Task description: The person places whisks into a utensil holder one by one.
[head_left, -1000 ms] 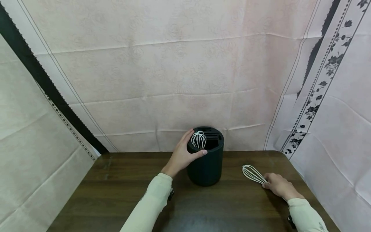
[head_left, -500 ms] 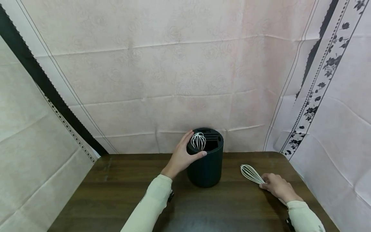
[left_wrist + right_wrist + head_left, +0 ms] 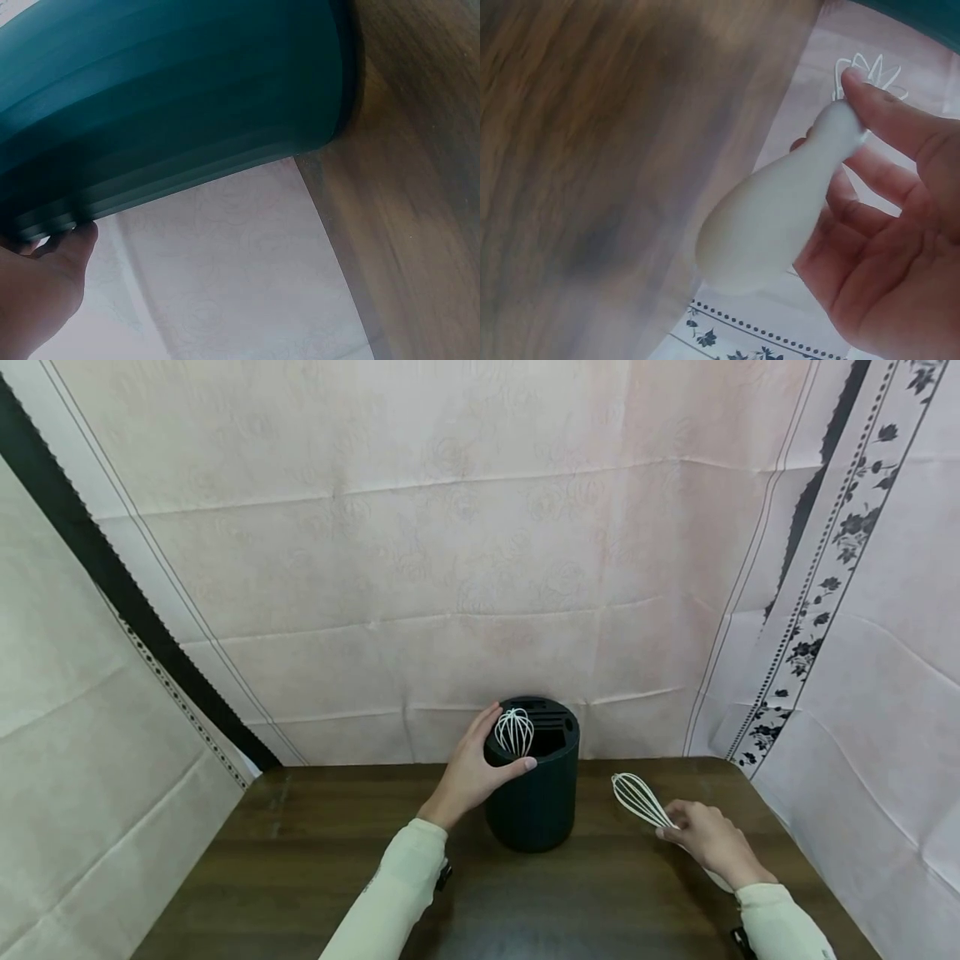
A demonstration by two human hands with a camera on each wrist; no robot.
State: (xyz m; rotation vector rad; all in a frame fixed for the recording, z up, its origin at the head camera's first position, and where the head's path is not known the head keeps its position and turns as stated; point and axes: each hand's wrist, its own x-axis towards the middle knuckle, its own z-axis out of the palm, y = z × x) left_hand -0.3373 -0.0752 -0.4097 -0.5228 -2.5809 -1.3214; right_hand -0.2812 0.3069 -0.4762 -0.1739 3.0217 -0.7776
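A dark green cylindrical utensil holder [image 3: 531, 810] stands upright on the table, with slots and a larger opening in its top. My left hand [image 3: 471, 770] holds its left side near the rim, thumb in front and fingers toward the back; the left wrist view shows fingers [image 3: 75, 251] against the ribbed wall. One white whisk [image 3: 514, 732] stands in the holder, wires up, its handle hidden inside. To the right, my right hand [image 3: 708, 837] pinches a second white whisk [image 3: 637, 797] near the neck, wires pointing up-left. Its thick pale handle [image 3: 769, 210] hangs free below the fingers in the right wrist view.
The brown wooden table [image 3: 570, 902] ends at a back edge just behind the holder. A pale cloth wall [image 3: 450, 568] rises there, and patterned cloth [image 3: 885, 710] hangs along the right side.
My right hand has moved left and slightly up with the whisk, bringing it closer to the holder. The left hand and the holder keep their places; the view has tilted slightly.
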